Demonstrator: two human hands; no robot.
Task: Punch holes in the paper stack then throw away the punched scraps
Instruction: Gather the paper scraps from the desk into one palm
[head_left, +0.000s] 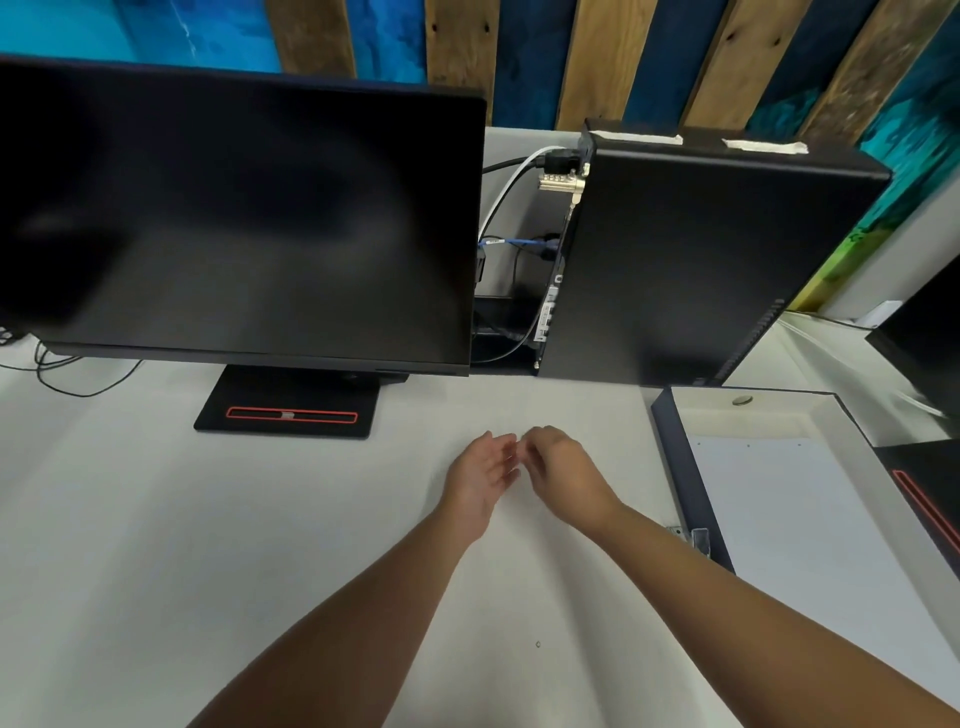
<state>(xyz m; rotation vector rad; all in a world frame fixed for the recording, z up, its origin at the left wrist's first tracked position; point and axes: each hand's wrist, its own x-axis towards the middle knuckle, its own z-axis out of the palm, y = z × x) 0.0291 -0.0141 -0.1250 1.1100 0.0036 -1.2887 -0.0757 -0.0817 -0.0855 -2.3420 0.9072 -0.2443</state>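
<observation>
The paper stack (810, 525) lies flat in an open, dark-edged box or binder (685, 467) just to the right of our right hand (563, 467), with small marks along its far edge that may be punched holes; they are too small to say for sure. A small metal and clear piece (693, 538), which we cannot identify, shows at the near left edge of that box, beside our right forearm.

Our two hands meet over the bare white desk (260, 519). The left hand (483, 470) is turned palm up and cupped, fingers loosely open, like a tray. The right hand is curled over it, fingertips drawn together right at the left fingertips. Whether either holds scraps we cannot tell; nothing shows in the palm from here.

We judge that the punching is likely done and that we are on the scrap step, gathering or brushing chads into the cupped palm. The next move calls for keeping the left palm level and closing it loosely, then carrying it to a bin, and no bin is in view.

Beyond our hands stand a dark monitor (234, 218) on its stand (291, 405) and, further to the right, a black computer case (696, 260) with cables (511, 192) between them.
</observation>
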